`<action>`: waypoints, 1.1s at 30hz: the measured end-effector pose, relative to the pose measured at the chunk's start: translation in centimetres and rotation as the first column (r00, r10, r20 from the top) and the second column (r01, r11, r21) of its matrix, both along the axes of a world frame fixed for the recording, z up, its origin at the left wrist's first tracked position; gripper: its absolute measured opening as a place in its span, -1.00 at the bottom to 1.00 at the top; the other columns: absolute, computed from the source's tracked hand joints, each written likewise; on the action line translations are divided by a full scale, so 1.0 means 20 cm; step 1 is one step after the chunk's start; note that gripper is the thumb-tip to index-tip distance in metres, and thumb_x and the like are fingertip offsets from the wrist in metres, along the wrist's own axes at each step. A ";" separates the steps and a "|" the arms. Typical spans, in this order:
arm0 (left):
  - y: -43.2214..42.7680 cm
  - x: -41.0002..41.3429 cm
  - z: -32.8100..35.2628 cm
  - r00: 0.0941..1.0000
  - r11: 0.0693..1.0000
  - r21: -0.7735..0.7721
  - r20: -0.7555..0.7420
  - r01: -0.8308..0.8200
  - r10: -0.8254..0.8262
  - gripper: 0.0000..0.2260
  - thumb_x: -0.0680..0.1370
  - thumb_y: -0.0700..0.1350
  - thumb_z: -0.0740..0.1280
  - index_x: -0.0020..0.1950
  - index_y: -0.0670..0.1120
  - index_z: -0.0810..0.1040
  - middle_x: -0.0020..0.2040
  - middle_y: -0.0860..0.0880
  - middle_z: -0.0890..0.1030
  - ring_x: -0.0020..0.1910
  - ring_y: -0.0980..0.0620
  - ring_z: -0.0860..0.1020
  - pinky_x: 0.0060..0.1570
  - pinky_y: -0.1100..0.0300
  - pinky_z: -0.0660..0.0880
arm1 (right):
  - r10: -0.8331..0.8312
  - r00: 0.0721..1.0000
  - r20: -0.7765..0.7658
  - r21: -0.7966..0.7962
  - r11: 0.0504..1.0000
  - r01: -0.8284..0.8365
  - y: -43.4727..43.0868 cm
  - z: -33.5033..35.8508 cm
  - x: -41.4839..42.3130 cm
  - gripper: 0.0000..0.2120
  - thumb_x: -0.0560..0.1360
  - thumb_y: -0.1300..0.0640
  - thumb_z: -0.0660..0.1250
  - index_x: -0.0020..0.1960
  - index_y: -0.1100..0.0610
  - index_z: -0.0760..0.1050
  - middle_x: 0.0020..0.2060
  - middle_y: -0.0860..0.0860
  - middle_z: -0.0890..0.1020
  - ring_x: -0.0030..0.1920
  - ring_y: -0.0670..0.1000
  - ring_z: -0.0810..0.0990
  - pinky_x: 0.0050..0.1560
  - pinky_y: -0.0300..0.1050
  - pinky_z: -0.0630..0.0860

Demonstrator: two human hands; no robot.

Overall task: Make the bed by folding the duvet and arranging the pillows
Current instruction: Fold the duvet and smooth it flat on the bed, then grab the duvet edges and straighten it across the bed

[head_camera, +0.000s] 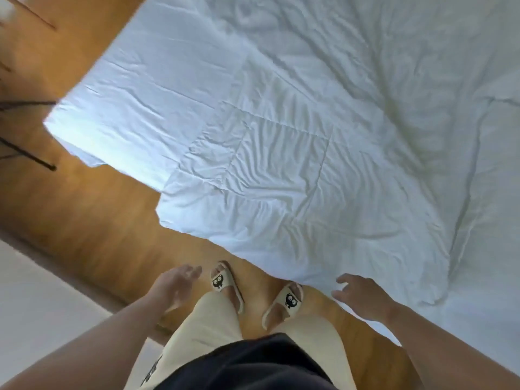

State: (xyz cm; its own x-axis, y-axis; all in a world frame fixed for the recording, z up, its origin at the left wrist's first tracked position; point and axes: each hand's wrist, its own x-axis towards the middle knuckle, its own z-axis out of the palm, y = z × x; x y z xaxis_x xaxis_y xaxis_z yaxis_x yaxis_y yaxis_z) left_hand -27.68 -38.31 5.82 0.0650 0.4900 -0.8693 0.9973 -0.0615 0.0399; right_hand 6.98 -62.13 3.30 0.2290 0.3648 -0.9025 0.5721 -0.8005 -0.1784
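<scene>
A person in cartoon-print slippers [225, 285] stands on the wooden floor [98, 220]. The left hand [180, 285] and right hand [363, 294] are empty, fingers loosely spread, the right just beside the edge of the rumpled white duvet [295, 178], which lies spread over the bed [135, 88].

White quilted duvet [309, 170], cream slippers [285, 302] with black owls
</scene>
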 end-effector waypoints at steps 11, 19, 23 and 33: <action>0.05 -1.33 -0.08 0.617 0.628 -0.048 0.135 -0.777 0.775 -0.41 0.59 0.31 0.17 0.25 -0.18 0.58 0.25 -0.23 0.60 0.24 -0.21 0.54 0.37 -0.11 0.40 | 0.026 0.999 0.039 -0.001 1.000 -0.026 0.80 0.36 -0.56 -0.65 0.41 -0.22 0.47 0.11 -0.08 0.59 0.07 -0.04 0.64 -0.01 -0.05 0.66 0.09 -0.13 0.53; 0.50 -1.85 -0.01 0.383 0.428 -0.146 0.260 -0.892 0.887 -0.59 0.63 0.21 0.19 -0.01 -0.12 0.57 -0.14 -0.06 0.59 -0.22 -0.03 0.51 -0.24 0.11 0.39 | -0.139 0.990 0.021 0.204 0.970 0.131 1.80 0.50 -1.24 -0.83 0.52 -0.03 0.44 0.02 0.05 0.64 -0.06 0.07 0.71 -0.03 0.09 0.69 0.03 0.01 0.59; 0.80 -2.02 0.01 0.389 0.422 -0.105 0.238 -0.900 0.890 -0.57 0.65 0.17 0.17 0.01 -0.17 0.59 -0.23 -0.06 0.54 -0.27 -0.03 0.47 -0.33 0.14 0.28 | -0.050 0.999 -0.012 0.247 0.968 0.051 2.26 0.44 -1.49 -0.79 0.49 -0.14 0.40 0.06 -0.08 0.59 0.02 -0.08 0.66 0.06 -0.01 0.64 0.16 0.03 0.58; 1.74 -2.36 -0.01 0.608 0.609 0.036 0.117 -0.793 0.785 -0.59 0.66 0.23 0.07 -0.05 -0.02 0.54 0.12 -0.12 0.66 0.14 -0.13 0.61 0.08 0.09 0.47 | 0.092 0.995 -0.045 0.131 0.988 -0.086 3.29 0.27 -1.81 -0.83 0.53 -0.08 0.39 0.03 -0.01 0.59 -0.02 -0.09 0.66 -0.15 -0.02 0.73 0.09 -0.05 0.61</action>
